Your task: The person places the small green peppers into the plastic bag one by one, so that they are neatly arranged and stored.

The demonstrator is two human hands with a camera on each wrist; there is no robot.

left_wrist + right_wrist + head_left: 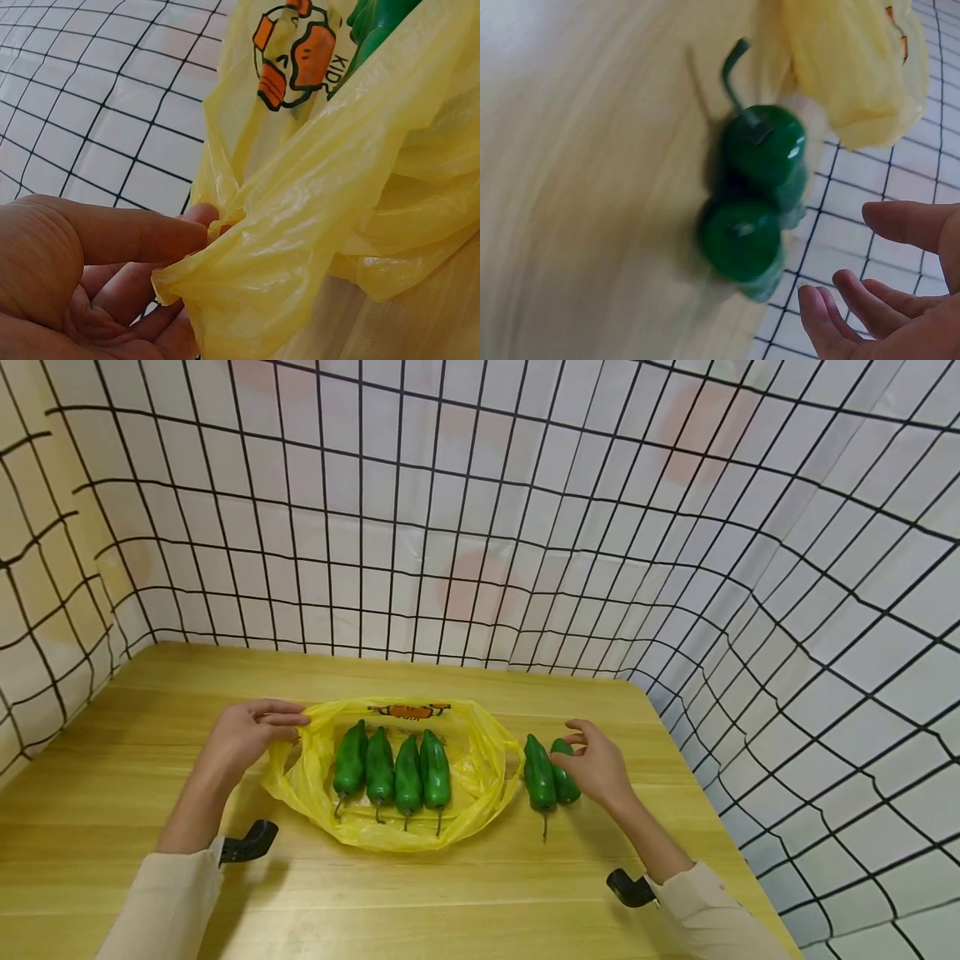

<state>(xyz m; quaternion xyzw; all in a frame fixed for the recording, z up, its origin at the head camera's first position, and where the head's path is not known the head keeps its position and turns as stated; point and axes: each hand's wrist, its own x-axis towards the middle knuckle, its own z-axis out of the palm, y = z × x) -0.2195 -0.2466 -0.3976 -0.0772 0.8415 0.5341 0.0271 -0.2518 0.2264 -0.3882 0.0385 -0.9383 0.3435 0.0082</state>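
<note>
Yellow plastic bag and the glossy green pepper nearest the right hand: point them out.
Yellow plastic bag (390,837): head view, front edge.
Glossy green pepper (740,246): right wrist view, blunt rounded end.

Bright, soft light casts faint shadows toward the near edge of the table (420,910); the right wrist view blurs the green peppers (742,238).

READ: "KID", dark capitals (337,69), anything following unclear | ON: yellow bag (468,777), beside a printed orange picture (408,712) | PLACE: between the hands, right of the left hand (251,735) | RIGHT-WRIST VIEW: print fragment (902,45) on the same bag, left of the right hand (596,768), unreadable
</note>
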